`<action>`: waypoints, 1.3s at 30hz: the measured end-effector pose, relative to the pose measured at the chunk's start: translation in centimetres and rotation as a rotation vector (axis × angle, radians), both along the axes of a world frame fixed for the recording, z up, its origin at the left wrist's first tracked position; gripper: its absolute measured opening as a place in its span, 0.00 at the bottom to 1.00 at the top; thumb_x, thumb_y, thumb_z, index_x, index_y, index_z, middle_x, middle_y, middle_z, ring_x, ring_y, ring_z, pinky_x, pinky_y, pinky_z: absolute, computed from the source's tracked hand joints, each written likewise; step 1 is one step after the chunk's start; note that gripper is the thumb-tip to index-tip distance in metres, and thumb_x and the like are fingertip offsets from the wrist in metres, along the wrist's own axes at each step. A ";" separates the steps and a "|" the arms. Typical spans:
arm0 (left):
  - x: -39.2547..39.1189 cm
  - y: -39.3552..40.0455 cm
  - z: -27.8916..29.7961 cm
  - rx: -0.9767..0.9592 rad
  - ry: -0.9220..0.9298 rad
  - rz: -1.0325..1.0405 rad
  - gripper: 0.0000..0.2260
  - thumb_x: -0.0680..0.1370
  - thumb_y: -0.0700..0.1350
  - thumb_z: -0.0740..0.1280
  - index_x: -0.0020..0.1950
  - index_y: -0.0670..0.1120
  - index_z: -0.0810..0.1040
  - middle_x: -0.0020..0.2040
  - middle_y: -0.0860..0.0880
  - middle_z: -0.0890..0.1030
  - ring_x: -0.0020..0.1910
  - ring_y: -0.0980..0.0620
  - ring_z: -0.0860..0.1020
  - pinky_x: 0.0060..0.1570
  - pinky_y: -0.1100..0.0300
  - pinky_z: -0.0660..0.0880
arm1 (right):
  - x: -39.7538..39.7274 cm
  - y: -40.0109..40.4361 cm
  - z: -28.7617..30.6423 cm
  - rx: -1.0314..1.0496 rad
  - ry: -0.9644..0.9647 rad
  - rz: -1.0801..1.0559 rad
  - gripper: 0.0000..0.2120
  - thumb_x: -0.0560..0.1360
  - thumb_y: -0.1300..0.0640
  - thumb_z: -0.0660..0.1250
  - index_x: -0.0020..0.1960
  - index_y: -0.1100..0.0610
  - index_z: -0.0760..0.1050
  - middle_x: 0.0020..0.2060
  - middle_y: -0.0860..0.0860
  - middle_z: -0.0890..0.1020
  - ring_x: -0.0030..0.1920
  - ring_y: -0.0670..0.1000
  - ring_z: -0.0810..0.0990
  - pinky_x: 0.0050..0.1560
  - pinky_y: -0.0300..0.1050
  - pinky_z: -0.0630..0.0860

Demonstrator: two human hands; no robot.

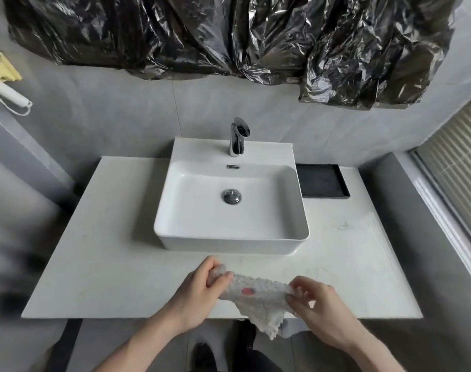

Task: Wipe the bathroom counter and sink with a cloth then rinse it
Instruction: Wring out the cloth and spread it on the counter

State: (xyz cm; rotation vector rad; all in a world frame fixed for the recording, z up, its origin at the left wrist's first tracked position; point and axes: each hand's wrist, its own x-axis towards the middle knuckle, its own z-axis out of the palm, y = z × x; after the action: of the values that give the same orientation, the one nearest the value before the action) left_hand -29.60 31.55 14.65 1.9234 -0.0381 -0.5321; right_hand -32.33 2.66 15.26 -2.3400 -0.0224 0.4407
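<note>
A white textured cloth [258, 299] with a small red mark is stretched between both hands above the front edge of the white counter [108, 264]. My left hand [199, 294] grips its left end with curled fingers. My right hand [317, 307] pinches its right end, and a loose corner hangs down below the counter edge. Behind the hands stands the white rectangular sink [191, 242] with a chrome drain plug [231, 196]. A chrome faucet [239, 136] rises at the sink's back rim; no water runs.
A black shallow tray [321, 181] lies on the counter right of the sink. Crumpled black plastic sheeting [229, 36] covers the wall above. A white handle with a yellow cloth [3, 76] hangs at the left wall. A window frame [449, 200] borders the right.
</note>
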 end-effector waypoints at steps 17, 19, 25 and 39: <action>-0.2 -8.8 -4.7 0.325 0.064 -0.137 0.04 0.83 0.47 0.62 0.50 0.54 0.76 0.35 0.60 0.78 0.34 0.64 0.75 0.36 0.69 0.68 | 2.4 -14.3 -3.2 -0.137 0.219 0.096 0.02 0.72 0.49 0.72 0.44 0.46 0.83 0.40 0.35 0.84 0.38 0.40 0.81 0.39 0.33 0.75; 0.5 -10.8 -5.8 0.330 0.056 -0.082 0.04 0.82 0.49 0.63 0.50 0.54 0.78 0.42 0.59 0.81 0.34 0.63 0.77 0.35 0.69 0.70 | 3.6 -16.5 -4.3 -0.124 0.183 0.070 0.03 0.74 0.48 0.72 0.43 0.46 0.83 0.39 0.37 0.85 0.37 0.41 0.81 0.39 0.34 0.76; 4.1 -16.3 -10.8 0.504 -0.119 0.046 0.06 0.81 0.51 0.64 0.51 0.55 0.81 0.47 0.61 0.83 0.48 0.60 0.80 0.50 0.57 0.79 | 8.0 -20.6 -8.6 -0.167 0.090 0.000 0.05 0.76 0.50 0.73 0.42 0.44 0.83 0.38 0.40 0.85 0.40 0.43 0.83 0.41 0.37 0.78; 6.9 -20.0 -15.3 0.638 -0.216 0.074 0.16 0.83 0.41 0.59 0.63 0.52 0.83 0.61 0.57 0.83 0.58 0.54 0.81 0.60 0.60 0.76 | 11.4 -22.4 -17.0 -0.228 -0.056 -0.092 0.12 0.75 0.63 0.75 0.42 0.45 0.86 0.42 0.41 0.79 0.39 0.38 0.78 0.37 0.28 0.68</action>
State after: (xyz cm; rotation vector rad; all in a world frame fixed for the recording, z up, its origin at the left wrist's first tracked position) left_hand -22.65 11.56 -0.66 2.5887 0.0731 -0.3001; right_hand -20.90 -19.71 -1.69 -2.5645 0.1141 0.3474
